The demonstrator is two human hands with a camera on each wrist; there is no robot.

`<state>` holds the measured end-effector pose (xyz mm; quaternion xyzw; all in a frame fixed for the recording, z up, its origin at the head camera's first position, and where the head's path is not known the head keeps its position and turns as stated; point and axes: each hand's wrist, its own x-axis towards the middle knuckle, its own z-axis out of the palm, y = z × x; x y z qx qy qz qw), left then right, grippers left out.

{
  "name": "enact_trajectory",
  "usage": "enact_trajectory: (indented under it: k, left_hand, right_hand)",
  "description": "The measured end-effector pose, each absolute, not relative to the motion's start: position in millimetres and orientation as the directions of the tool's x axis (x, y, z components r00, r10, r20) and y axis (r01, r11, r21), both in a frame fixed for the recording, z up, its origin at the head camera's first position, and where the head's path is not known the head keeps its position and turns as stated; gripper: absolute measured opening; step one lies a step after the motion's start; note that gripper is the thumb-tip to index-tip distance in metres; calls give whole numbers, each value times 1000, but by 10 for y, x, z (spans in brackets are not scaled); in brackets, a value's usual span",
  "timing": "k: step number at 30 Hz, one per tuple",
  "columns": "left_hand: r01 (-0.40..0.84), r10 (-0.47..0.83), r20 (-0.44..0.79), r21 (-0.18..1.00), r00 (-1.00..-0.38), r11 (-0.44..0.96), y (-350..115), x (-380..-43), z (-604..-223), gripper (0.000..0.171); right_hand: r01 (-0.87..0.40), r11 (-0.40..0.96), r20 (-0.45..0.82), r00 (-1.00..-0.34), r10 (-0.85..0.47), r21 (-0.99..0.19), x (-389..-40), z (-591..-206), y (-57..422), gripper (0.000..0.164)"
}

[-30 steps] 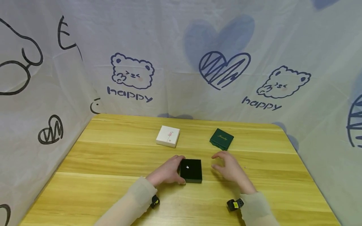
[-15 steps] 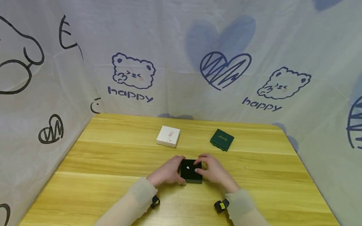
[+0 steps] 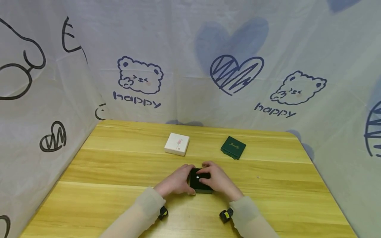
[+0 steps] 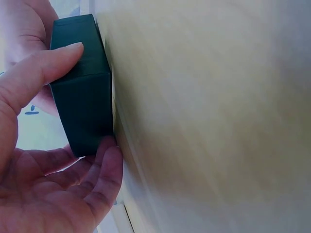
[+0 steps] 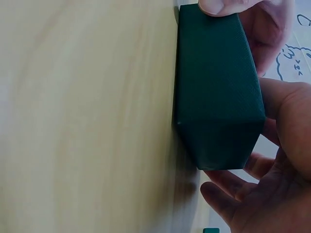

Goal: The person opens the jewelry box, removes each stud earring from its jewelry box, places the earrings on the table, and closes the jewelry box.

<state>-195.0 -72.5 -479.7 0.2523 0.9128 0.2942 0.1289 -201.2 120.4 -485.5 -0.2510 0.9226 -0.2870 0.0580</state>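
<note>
A small dark green jewelry box [image 3: 203,191] with a black inside stands uncovered on the table. In it sits a small, silvery white, star-like piece [image 3: 197,177], too small to name. My left hand [image 3: 178,180] grips the box's left side, thumb at the near wall [image 4: 80,36] and fingers at the left and far sides. My right hand [image 3: 218,179] reaches over the box from the right. Its index finger and thumb are apart, tips close beside the star-like piece. In the right wrist view the box's outer walls [image 5: 214,68] hide the inside.
A white box [image 3: 177,144] with a pink flower print lies farther back. Right of it is a dark green lid [image 3: 233,147] with gold lettering. Both rest on the wooden table [image 3: 119,158], with a printed cloth [image 3: 190,43] hanging behind.
My right hand has moved left from beside the box to over it, its fingertips now close to the star-like piece. The left hand has kept its grip on the box.
</note>
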Motion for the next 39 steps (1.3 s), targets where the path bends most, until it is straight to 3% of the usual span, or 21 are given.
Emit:
enact_trajectory:
  k: [39]
  left_hand:
    - [374,531,-107,594,-840,712,-723,-1939,-4793,84]
  right_hand:
    - [-396,714,44,-888,-457,-577,-2043,-4876,1130,6]
